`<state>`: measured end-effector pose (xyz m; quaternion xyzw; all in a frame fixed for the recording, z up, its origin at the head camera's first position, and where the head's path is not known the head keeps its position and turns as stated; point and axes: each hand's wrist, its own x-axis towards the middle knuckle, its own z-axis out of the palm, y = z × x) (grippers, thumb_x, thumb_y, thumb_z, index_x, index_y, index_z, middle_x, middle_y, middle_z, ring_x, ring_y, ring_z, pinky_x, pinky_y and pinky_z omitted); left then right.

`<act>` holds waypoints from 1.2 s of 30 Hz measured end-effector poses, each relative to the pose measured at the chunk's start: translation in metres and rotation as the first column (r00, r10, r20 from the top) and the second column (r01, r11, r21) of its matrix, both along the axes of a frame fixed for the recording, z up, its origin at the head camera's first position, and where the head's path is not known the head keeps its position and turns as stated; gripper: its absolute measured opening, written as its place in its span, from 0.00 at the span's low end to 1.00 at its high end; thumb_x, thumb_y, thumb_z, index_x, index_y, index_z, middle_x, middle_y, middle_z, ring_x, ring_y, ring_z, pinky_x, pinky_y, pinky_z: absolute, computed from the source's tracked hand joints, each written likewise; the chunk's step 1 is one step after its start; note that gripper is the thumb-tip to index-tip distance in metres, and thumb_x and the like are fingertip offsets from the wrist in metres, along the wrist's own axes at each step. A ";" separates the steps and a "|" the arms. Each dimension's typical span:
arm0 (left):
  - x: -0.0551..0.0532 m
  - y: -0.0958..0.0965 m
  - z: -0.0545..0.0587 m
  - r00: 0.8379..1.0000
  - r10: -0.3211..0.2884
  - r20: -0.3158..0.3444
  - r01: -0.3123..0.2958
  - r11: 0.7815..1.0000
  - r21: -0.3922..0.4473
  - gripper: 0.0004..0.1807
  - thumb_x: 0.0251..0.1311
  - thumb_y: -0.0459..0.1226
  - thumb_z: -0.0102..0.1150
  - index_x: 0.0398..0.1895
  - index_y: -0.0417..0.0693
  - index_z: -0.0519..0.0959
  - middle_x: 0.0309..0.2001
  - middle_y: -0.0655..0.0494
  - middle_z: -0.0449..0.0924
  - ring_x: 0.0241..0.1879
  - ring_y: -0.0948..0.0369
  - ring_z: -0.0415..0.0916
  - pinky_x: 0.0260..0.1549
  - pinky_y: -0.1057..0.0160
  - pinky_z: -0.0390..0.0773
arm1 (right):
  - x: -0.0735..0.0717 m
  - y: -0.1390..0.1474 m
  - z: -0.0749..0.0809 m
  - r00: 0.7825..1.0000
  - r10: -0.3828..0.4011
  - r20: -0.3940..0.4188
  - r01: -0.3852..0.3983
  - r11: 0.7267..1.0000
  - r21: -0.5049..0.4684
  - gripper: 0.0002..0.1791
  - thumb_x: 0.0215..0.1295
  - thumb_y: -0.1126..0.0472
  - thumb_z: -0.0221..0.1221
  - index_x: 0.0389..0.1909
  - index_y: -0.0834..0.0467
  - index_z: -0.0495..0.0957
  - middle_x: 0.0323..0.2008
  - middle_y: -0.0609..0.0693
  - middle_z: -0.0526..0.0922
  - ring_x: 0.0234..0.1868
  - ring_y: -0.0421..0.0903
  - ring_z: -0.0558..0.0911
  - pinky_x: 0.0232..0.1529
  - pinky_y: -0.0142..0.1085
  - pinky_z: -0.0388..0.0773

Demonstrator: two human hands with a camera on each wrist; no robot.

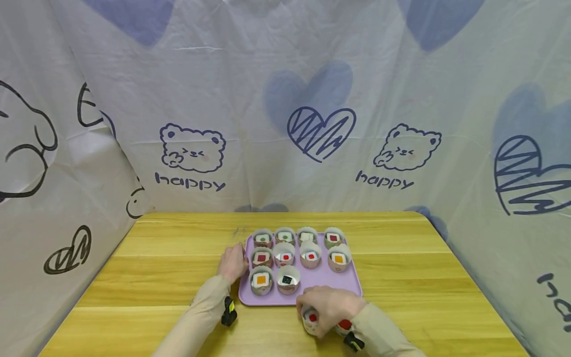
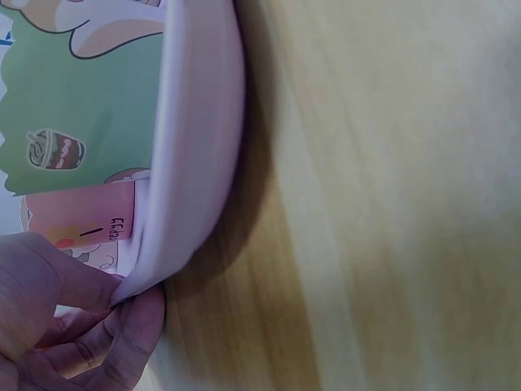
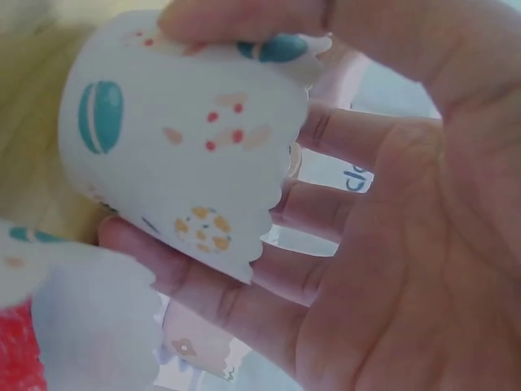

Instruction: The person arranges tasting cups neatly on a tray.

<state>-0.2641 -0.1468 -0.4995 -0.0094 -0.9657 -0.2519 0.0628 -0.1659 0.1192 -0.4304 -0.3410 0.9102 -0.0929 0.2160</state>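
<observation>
A pale purple tray holds several paper baking cups in rows, with white pieces bearing coloured tops inside. At the tray's left side is my left hand; in the left wrist view its thumb and fingers pinch the tray rim. My right hand is at the front edge of the tray. It grips a white paper cup printed with macarons and cookies, thumb on one side and fingers on the other. Something red shows inside this cup in the head view. Partly hidden under the right wrist is another cup with red contents.
The wooden table extends on both sides of the tray. White cloth printed with hearts and bears hangs behind and at both sides. Near the tray's left rim, a green cup and a pink cup stand close together.
</observation>
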 end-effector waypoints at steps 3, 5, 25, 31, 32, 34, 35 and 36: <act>0.000 0.000 0.000 1.000 0.002 0.001 -0.002 1.000 0.004 0.03 0.57 0.29 0.61 0.30 0.38 0.77 0.28 0.44 0.80 0.29 0.50 0.79 0.30 0.54 0.80 | 0.001 0.003 0.003 1.000 0.012 -0.005 -0.012 1.000 -0.024 0.26 0.39 0.62 0.75 0.43 0.45 0.78 0.40 0.39 0.80 0.41 0.34 0.77 0.44 0.28 0.77; 0.000 0.001 0.000 1.000 0.002 0.003 -0.002 1.000 0.006 0.03 0.57 0.29 0.61 0.30 0.38 0.77 0.28 0.44 0.80 0.29 0.51 0.79 0.30 0.54 0.81 | 0.001 0.006 0.005 1.000 0.018 -0.002 -0.019 0.999 -0.036 0.26 0.41 0.61 0.75 0.44 0.45 0.78 0.41 0.39 0.80 0.42 0.34 0.77 0.44 0.28 0.77; 0.002 0.001 0.001 0.999 0.010 -0.035 -0.010 1.000 0.017 0.02 0.55 0.29 0.61 0.28 0.38 0.77 0.29 0.41 0.81 0.30 0.46 0.81 0.31 0.50 0.80 | -0.002 0.017 0.025 0.998 0.024 -0.065 -0.030 0.995 -0.093 0.26 0.43 0.63 0.72 0.47 0.49 0.78 0.42 0.42 0.79 0.43 0.36 0.78 0.47 0.28 0.77; 0.002 0.001 0.001 1.000 0.005 -0.029 -0.005 1.000 0.011 0.03 0.56 0.28 0.60 0.28 0.38 0.76 0.28 0.42 0.80 0.29 0.48 0.80 0.30 0.51 0.80 | -0.004 0.019 0.035 0.992 0.049 -0.113 -0.059 0.994 -0.087 0.25 0.43 0.63 0.72 0.46 0.50 0.78 0.45 0.44 0.80 0.46 0.38 0.79 0.48 0.29 0.78; 0.002 0.001 0.001 1.000 0.006 -0.028 -0.006 1.000 0.011 0.03 0.56 0.29 0.60 0.28 0.38 0.76 0.28 0.42 0.80 0.29 0.48 0.80 0.30 0.51 0.80 | -0.005 0.019 0.037 0.992 0.049 -0.118 -0.059 0.995 -0.085 0.25 0.44 0.63 0.72 0.46 0.51 0.78 0.46 0.45 0.81 0.46 0.39 0.80 0.48 0.29 0.79; 0.002 0.001 0.001 1.000 0.004 -0.022 -0.004 1.000 0.012 0.03 0.56 0.29 0.60 0.28 0.38 0.76 0.27 0.43 0.80 0.28 0.49 0.79 0.29 0.52 0.79 | -0.006 0.019 0.041 0.992 0.039 -0.123 -0.048 0.996 -0.076 0.25 0.45 0.63 0.72 0.47 0.51 0.78 0.53 0.49 0.81 0.48 0.41 0.81 0.48 0.31 0.80; 0.002 0.001 0.001 1.000 0.003 -0.018 -0.003 1.000 0.012 0.03 0.56 0.28 0.60 0.28 0.38 0.76 0.27 0.43 0.79 0.28 0.49 0.79 0.28 0.53 0.79 | -0.006 0.019 0.043 0.992 0.033 -0.123 -0.042 0.997 -0.070 0.25 0.45 0.63 0.72 0.47 0.51 0.78 0.58 0.51 0.80 0.50 0.43 0.81 0.48 0.32 0.80; 0.002 0.001 0.001 1.000 0.004 -0.016 -0.004 1.000 0.013 0.03 0.56 0.29 0.60 0.28 0.38 0.76 0.27 0.43 0.79 0.27 0.49 0.79 0.28 0.53 0.79 | -0.006 0.019 0.045 0.992 0.027 -0.124 -0.035 0.997 -0.063 0.25 0.45 0.63 0.71 0.48 0.51 0.79 0.63 0.53 0.78 0.52 0.45 0.81 0.49 0.33 0.81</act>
